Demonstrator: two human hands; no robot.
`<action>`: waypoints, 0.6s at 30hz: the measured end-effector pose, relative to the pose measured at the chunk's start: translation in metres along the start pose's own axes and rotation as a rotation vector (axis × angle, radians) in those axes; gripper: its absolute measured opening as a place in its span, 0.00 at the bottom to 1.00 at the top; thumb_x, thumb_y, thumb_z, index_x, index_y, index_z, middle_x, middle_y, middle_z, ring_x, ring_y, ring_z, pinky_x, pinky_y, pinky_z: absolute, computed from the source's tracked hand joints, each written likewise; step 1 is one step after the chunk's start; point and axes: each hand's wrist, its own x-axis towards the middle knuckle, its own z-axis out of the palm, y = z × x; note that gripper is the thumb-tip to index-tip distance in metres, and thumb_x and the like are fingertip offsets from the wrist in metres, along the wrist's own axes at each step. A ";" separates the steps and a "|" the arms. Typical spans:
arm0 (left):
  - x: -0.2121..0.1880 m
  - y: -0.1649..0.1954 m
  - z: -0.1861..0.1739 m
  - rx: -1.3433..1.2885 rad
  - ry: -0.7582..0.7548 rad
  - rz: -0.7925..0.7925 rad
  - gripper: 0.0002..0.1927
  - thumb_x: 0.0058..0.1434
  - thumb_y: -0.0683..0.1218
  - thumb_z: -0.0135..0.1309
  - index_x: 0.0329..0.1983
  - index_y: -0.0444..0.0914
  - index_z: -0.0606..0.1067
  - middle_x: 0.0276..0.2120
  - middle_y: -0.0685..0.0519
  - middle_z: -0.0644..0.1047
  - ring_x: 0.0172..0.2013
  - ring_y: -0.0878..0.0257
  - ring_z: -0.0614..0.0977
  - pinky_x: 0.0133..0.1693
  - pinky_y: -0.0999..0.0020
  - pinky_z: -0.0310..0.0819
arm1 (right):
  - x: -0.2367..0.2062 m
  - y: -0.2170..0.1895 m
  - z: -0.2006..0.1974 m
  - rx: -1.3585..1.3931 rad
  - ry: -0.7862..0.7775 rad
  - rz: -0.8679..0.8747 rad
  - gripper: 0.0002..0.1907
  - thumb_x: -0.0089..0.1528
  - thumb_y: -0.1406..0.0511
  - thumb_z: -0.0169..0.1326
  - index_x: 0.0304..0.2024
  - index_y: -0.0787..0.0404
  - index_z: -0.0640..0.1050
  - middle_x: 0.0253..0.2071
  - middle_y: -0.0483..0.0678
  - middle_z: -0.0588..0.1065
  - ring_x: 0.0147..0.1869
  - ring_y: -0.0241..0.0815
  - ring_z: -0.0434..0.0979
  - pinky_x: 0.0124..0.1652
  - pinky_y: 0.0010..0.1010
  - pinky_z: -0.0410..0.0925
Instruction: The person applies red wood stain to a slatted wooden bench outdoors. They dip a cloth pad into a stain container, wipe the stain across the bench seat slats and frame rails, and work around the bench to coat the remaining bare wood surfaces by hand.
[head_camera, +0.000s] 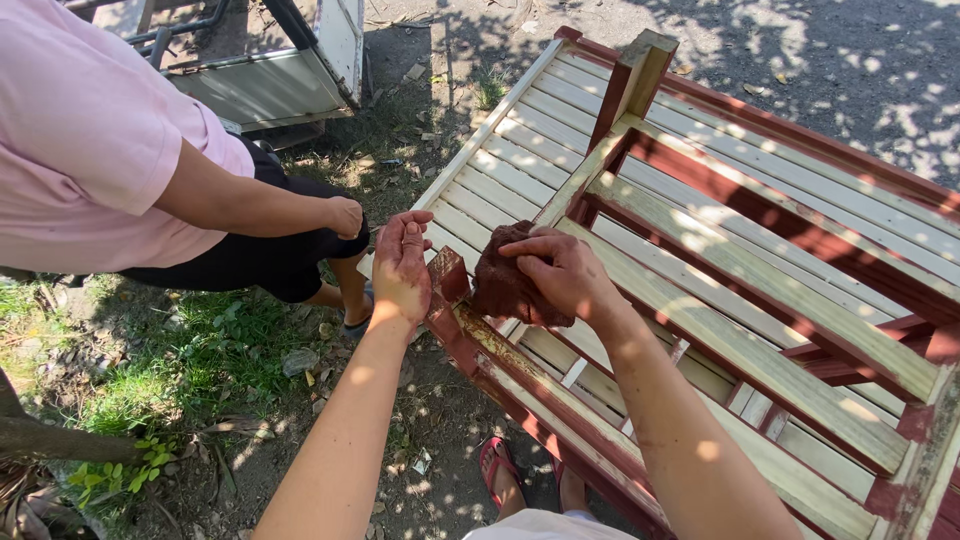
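Observation:
A slatted wooden bench (720, 300), pale wood partly stained red-brown, lies tipped on its side before me. My right hand (565, 275) presses a red-brown stained rag (500, 285) against a frame rail near the bench's corner. My left hand (402, 265), smeared with red stain, rests flat with fingers together against the outer side of that stained corner post (447, 280) and holds nothing.
Another person in a pink shirt (90, 150) and black shorts stands bent at the left, one fist (345, 215) near my left hand. A metal cart (270, 70) is behind. Dirt, grass and leaves cover the ground; my sandalled foot (497, 465) is below the bench.

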 end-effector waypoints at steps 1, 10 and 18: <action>0.000 0.001 0.000 0.000 0.004 0.004 0.18 0.76 0.53 0.38 0.51 0.40 0.75 0.48 0.52 0.71 0.46 0.64 0.76 0.51 0.66 0.74 | 0.000 0.004 0.001 -0.133 0.035 0.024 0.13 0.60 0.66 0.58 0.45 0.49 0.86 0.45 0.43 0.81 0.48 0.41 0.80 0.49 0.31 0.70; -0.002 0.001 -0.002 0.069 -0.002 0.012 0.17 0.77 0.52 0.39 0.52 0.39 0.76 0.47 0.51 0.71 0.43 0.65 0.75 0.50 0.67 0.73 | -0.005 0.026 -0.035 0.272 0.171 0.106 0.22 0.60 0.74 0.52 0.54 0.50 0.77 0.40 0.47 0.81 0.43 0.36 0.82 0.45 0.30 0.75; -0.006 0.002 0.000 0.016 -0.006 -0.017 0.17 0.76 0.51 0.40 0.51 0.39 0.77 0.46 0.55 0.71 0.42 0.67 0.74 0.51 0.69 0.71 | -0.017 0.052 0.002 -0.307 0.192 -0.091 0.19 0.64 0.54 0.58 0.52 0.59 0.80 0.41 0.56 0.78 0.51 0.65 0.77 0.47 0.53 0.70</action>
